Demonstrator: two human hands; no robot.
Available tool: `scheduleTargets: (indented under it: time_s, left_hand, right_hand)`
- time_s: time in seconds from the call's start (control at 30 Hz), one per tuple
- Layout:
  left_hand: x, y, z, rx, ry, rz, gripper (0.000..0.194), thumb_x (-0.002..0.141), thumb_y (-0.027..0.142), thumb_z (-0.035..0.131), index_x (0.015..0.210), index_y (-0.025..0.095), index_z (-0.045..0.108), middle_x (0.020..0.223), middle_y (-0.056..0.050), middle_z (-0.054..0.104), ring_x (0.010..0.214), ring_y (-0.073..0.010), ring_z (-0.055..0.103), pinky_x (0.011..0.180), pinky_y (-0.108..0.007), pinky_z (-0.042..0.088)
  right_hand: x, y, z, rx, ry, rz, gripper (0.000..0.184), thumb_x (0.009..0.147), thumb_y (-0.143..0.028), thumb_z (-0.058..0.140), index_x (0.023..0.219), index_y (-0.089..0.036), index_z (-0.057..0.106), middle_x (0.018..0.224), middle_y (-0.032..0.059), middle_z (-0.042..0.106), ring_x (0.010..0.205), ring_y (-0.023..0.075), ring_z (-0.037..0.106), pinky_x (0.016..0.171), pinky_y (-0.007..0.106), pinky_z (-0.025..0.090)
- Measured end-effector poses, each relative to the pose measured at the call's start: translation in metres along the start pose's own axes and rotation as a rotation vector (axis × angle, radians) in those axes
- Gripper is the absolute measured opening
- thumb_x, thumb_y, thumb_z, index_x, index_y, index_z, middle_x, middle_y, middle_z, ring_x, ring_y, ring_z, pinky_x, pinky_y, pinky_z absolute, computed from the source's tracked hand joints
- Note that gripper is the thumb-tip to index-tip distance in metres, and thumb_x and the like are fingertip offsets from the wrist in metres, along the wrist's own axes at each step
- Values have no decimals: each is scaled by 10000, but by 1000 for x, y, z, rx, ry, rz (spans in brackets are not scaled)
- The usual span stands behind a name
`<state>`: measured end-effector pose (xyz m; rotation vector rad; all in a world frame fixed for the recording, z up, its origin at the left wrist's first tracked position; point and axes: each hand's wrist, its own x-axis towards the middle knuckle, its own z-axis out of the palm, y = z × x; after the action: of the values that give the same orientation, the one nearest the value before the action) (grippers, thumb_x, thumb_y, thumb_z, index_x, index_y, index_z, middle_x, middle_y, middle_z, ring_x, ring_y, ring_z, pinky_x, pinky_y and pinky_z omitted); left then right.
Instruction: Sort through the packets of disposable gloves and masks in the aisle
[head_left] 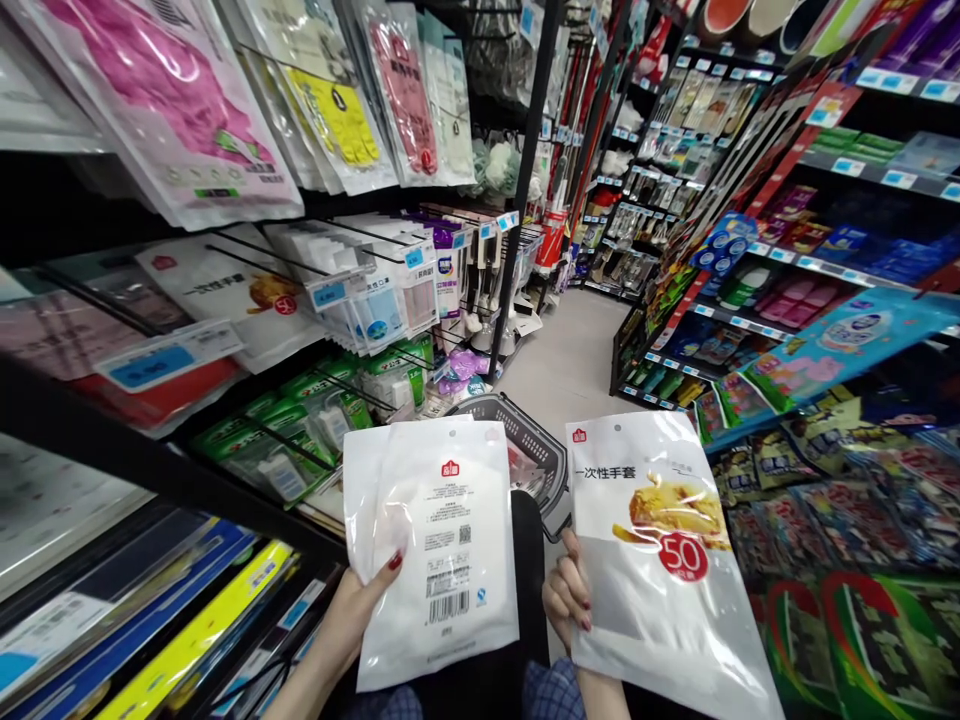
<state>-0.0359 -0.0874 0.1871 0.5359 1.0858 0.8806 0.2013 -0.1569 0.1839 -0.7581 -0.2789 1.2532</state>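
My left hand grips white packets of disposable gloves, with the thumb laid over the printed back that carries a barcode. At least two packets overlap there. In my right hand is another packet of disposable gloves, its front showing a food picture and a red circle marked 50. The fingers curl around its left edge. Both sets are held upright, side by side and apart. Behind them, low down, a grey shopping basket is partly hidden by the packets; some packaged goods show inside it.
On the left rack hang a similar glove packet, pink rubber gloves, yellow gloves and green packs. Shelves of bagged goods line the right. Grey aisle floor runs between them.
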Motion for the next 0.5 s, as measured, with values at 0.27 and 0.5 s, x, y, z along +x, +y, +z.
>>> scheduleTargets:
  time_s: [0.27, 0.5]
  left_hand:
    - [6, -4, -2, 218, 158, 116, 594, 626, 474, 706, 1066, 91, 595, 1128, -158, 620, 1105, -317, 530, 976, -400, 407]
    - [7, -21, 29, 319, 135, 207, 521, 686, 502, 635, 1011, 94, 626, 1018, -131, 676, 1108, -329, 526, 989, -403, 387]
  right_hand:
    - [-15, -58, 29, -811, 366, -295, 267, 699, -383, 641, 882, -218, 539, 735, 18, 630, 559, 156, 550, 479, 239, 394]
    - [-18, 9, 95, -1697, 185, -645, 96, 764, -208, 494, 760, -216, 590, 445, 16, 490, 364, 144, 387, 404, 263, 232]
